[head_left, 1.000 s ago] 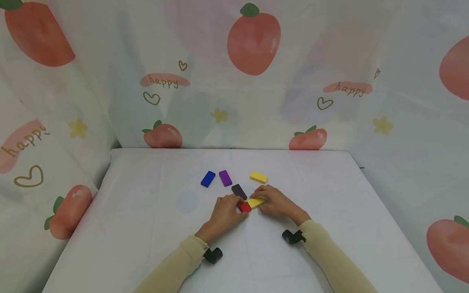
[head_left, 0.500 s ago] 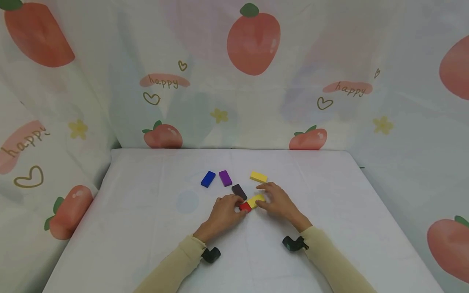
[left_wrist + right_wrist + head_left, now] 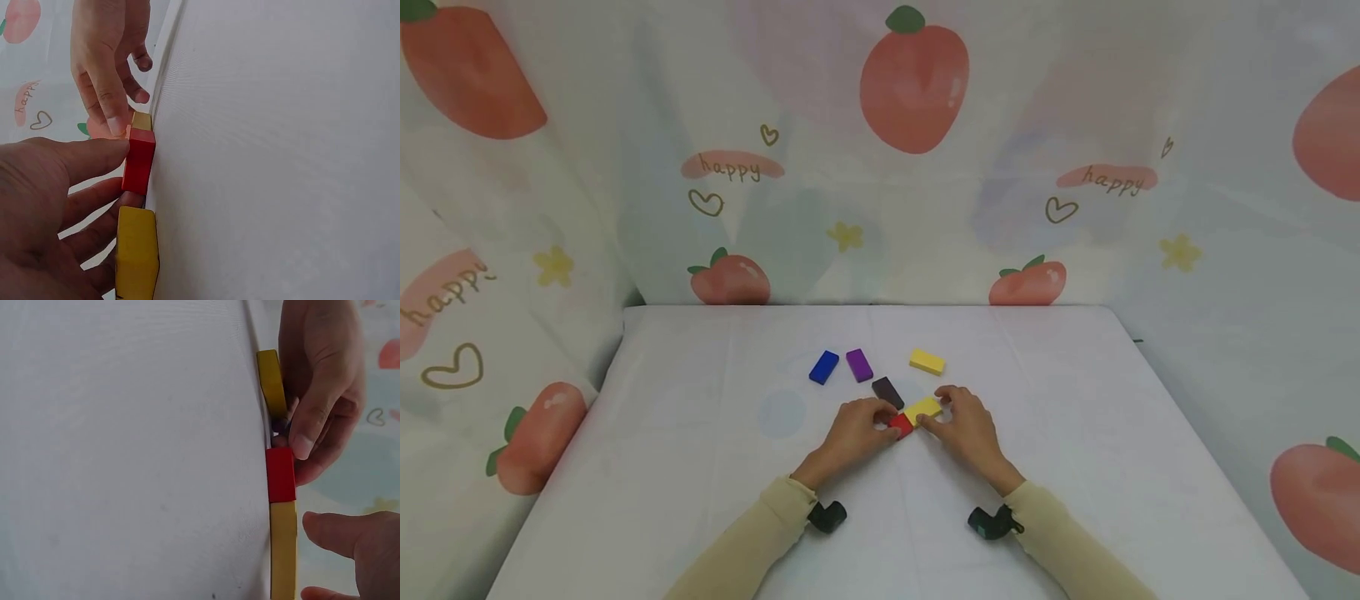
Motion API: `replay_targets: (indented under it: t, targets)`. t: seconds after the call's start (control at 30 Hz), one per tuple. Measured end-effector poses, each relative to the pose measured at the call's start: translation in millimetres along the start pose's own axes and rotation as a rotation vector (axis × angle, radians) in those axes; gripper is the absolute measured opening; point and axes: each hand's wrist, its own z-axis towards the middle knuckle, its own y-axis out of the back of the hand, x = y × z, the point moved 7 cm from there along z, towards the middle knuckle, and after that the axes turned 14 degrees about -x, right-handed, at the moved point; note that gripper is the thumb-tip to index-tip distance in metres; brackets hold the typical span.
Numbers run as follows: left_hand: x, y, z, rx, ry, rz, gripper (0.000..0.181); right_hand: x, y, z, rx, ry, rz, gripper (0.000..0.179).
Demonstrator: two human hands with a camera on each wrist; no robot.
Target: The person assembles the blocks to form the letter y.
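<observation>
My left hand (image 3: 852, 431) pinches a small red block (image 3: 901, 426) between thumb and fingers. End to end with it lies a pale yellow block (image 3: 924, 409), the two forming one slanting row. Around the yellow block, my right hand (image 3: 966, 427) spreads its thumb and fingers; a narrow gap shows beside the thumb (image 3: 331, 531) in the right wrist view. A darker yellow block (image 3: 137, 253) stands by the left hand's lower fingers, hidden under that hand in the head view. Just beyond the left fingertips is a dark brown block (image 3: 887, 392).
Farther back on the white-covered table (image 3: 700, 500) lie a blue block (image 3: 823, 367), a purple block (image 3: 859, 365) and another yellow block (image 3: 927, 362). A fruit-patterned cloth (image 3: 880, 208) hangs behind the far edge and along both sides.
My right hand has let go of the yellow block, lifted its fingers off and swung slightly toward me. The left hand keeps its hold on the red block.
</observation>
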Motion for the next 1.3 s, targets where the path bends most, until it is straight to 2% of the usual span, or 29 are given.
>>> replay_targets:
  t: [0.23, 0.63, 0.9, 1.3]
  targets:
    - [1.6, -2.5, -0.3, -0.005, -0.002, 0.007, 0.030, -1, -2, 1.3, 0.024, -0.001, 0.015, 0.047]
    - [0.7, -5.1, -1.0, -0.012, -0.052, 0.058, 0.032, -2, -8, 9.9, 0.063, 0.013, 0.059, 0.044]
    - [-1.7, -4.7, -1.3, -0.040, -0.071, 0.090, 0.032, -7, -13, 14.7, 0.083, -0.014, 0.088, 0.044]
    - [-3.5, -4.7, 0.5, -0.066, -0.059, 0.111, 0.028, -9, -16, 18.4, 0.108, -0.019, 0.113, 0.043]
